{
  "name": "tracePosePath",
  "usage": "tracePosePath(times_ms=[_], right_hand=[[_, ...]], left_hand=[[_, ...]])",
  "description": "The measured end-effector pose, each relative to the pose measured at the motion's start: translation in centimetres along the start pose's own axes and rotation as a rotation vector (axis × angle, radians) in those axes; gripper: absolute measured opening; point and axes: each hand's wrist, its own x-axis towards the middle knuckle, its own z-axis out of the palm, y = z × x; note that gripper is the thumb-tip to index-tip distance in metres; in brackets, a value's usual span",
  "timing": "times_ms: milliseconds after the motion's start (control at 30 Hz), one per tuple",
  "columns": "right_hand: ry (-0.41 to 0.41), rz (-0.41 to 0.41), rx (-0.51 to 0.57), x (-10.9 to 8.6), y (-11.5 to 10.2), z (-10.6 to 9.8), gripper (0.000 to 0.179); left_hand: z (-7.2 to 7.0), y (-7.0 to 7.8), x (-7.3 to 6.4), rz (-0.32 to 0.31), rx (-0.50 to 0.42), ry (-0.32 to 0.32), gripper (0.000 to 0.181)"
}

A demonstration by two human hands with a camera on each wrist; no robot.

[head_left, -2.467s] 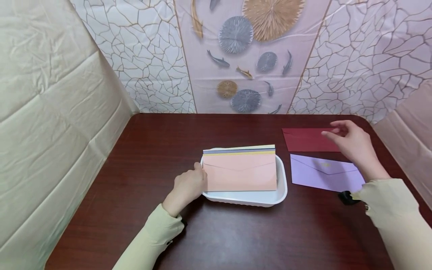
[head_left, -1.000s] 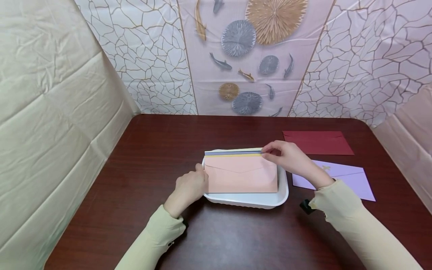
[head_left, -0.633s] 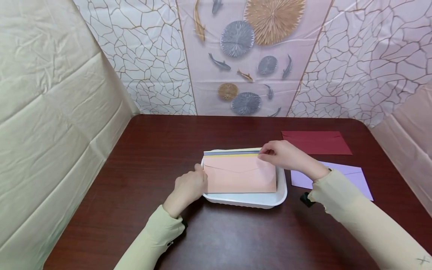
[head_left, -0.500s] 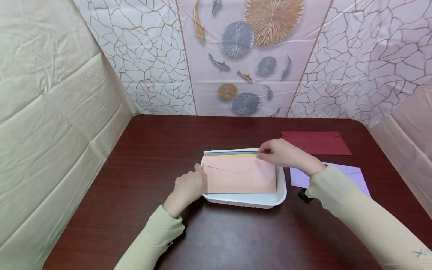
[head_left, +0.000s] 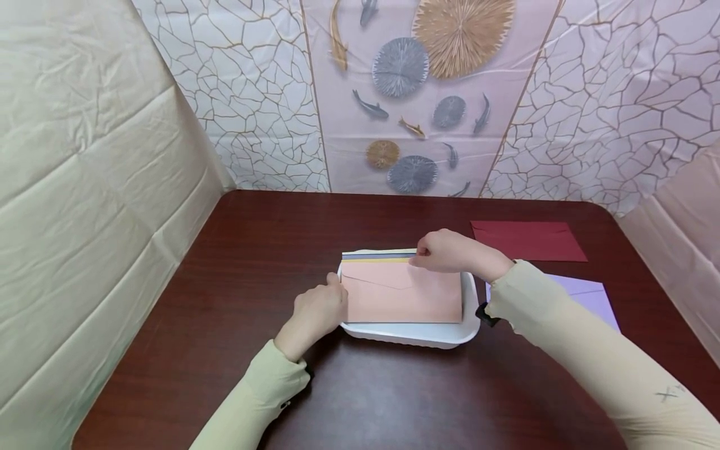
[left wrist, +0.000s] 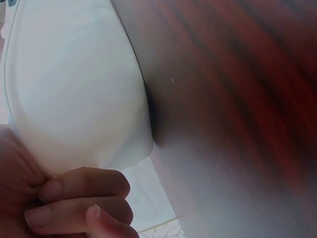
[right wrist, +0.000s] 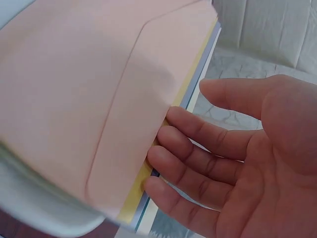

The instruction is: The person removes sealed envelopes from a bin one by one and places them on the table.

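Note:
A white tray point(head_left: 405, 331) holds a stack of envelopes whose upper edges stick out above its far rim. On top lies a pink envelope point(head_left: 388, 300), with thin yellow, blue and pale cream edges showing behind it. My left hand point(head_left: 316, 309) grips the tray's left end; in the left wrist view its fingers point(left wrist: 84, 183) are curled against the white wall. My right hand point(head_left: 450, 252) is at the stack's upper edge. In the right wrist view, its fingertips point(right wrist: 161, 153) touch the pink envelope's top edge, by the yellow envelope point(right wrist: 130, 206), while the thumb stays apart.
A dark red envelope point(head_left: 529, 240) lies flat at the back right of the brown table point(head_left: 270, 225). Nearer, a lilac envelope point(head_left: 585, 294) is partly covered by the right sleeve. Patterned cloth point(head_left: 264, 94) hangs behind the table.
My right hand has come left from above the red and lilac envelopes to the stack's upper edge, then slid further left along it. The left hand stays at the tray.

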Motion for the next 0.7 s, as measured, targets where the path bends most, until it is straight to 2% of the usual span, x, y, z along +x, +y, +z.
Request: tracePosePath(times_ms=[267,500,700], right_hand=[[-0.055,-0.014,0.005,1.8,-3.0,0.5,0.041],[-0.061,-0.064,-0.018,3.6,-5.5,1.4,0.039],[-0.057,-0.094,-0.049,4.5,-6.5,1.9,0.035]], left_hand=[[0.0,0.1,0.0,-0.001,0.011,-0.002,0.025],[-0.1,0.3,0.0,-0.021,0.008,-0.042,0.027],[-0.2,0.3,0.1,-0.02,0.019,-0.035,0.027]])
